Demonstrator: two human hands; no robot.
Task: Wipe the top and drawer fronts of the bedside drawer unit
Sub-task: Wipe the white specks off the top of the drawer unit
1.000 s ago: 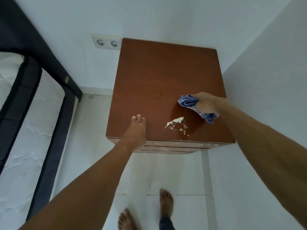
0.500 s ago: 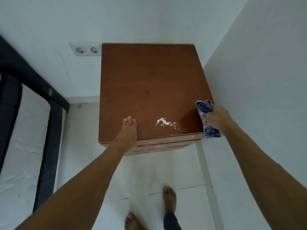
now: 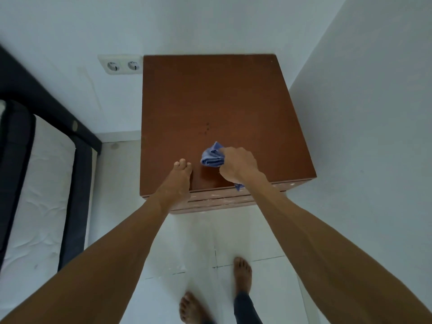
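Observation:
The brown bedside drawer unit (image 3: 217, 101) stands in the room's corner, seen from above. My right hand (image 3: 237, 166) presses a crumpled blue cloth (image 3: 211, 156) onto the top near its front edge, a tail of cloth hanging over the edge. My left hand (image 3: 177, 181) lies flat on the front left part of the top, fingers together, holding nothing. The pale, scuffed drawer fronts (image 3: 217, 201) show as thin strips below the front edge. A few small dark spots (image 3: 207, 128) mark the middle of the top.
White walls close in behind and to the right of the unit. A double wall socket (image 3: 121, 65) sits left of it. A dark bed frame with white mattress (image 3: 37, 183) fills the left. My bare feet (image 3: 242, 274) stand on white floor tiles.
My right hand has swept the cloth from the front right corner leftward to the front middle, beside my left hand. The white smear near the front edge is no longer visible.

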